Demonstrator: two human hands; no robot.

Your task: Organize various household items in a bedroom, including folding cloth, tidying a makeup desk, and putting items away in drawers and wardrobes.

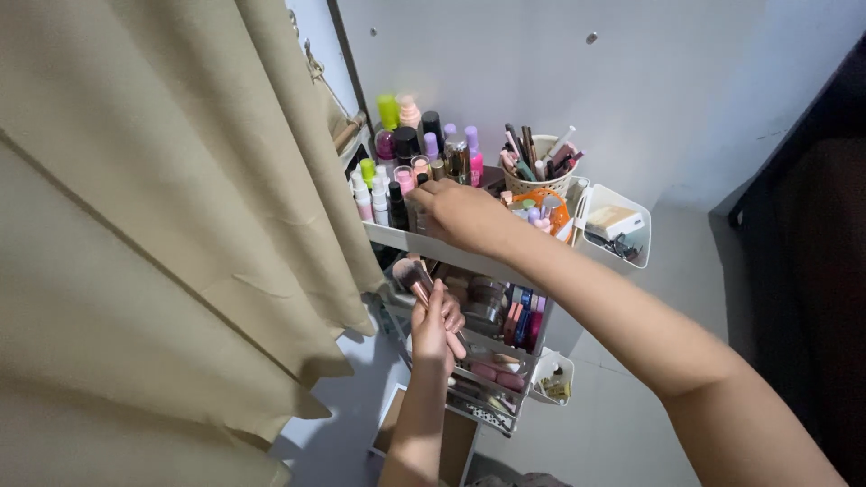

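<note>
My left hand is closed around a makeup brush with a pink handle, its bristles up, beside the middle shelf of a white tiered cart. On the cart's top shelf, my right hand reaches among several small bottles with green, pink, purple and black caps. Its fingertips touch a small bottle at the shelf's front. I cannot tell whether it grips the bottle.
A beige curtain hangs at the left, close to the cart. A woven cup of brushes and pencils stands at the top shelf's back right. White side bins hang off the cart. Lower shelves hold compacts and tubes. A white wall is behind.
</note>
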